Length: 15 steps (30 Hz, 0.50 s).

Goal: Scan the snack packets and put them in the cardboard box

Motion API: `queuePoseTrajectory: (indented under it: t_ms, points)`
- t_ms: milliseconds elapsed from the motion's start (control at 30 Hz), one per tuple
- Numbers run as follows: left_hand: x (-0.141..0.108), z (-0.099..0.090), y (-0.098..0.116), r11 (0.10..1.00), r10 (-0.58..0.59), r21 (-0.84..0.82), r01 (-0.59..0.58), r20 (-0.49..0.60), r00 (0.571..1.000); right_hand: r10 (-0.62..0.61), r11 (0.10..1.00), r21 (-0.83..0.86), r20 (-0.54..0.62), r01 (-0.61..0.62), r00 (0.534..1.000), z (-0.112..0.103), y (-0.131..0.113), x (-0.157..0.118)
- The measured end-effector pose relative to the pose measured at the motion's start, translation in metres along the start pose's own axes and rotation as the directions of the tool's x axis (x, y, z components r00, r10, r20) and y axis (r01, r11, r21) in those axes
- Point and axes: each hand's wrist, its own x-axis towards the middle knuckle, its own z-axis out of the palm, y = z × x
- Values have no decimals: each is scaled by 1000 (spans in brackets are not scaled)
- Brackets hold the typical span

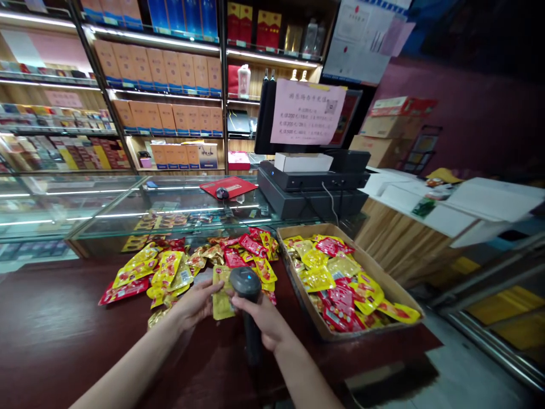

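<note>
Item tally: six single units confirmed.
One scanner [246, 283], one handheld packet [222, 294], one cardboard tray [361, 333], one computer mouse [222, 193], one red mat [239, 185], one monitor [264, 128]; heaped packets [168, 267] overlap, number not determinable.

Both bare forearms [138, 359] angle forward and inward, left grip [196, 304] pinched, right grip [267, 321] curled, close together.

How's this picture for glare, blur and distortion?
In the head view, bright streaks show on the glass counter; also in the head view, white boxes at right look smeared and stretched, the upper right corner dark; head view again, the held packet looks soft.
</note>
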Motion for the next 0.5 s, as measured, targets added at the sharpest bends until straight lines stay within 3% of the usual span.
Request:
queuePoseTrajectory:
  t_ms: [233, 500]
  points:
    - [33, 15, 33, 998, 56, 38, -55, -22, 998, -53, 997, -55, -60, 49, 997, -19, -25, -33]
    - [74, 45, 60, 974, 0, 226, -9, 39, 999, 4, 980, -199, -106, -25, 994, -33, -18, -40]
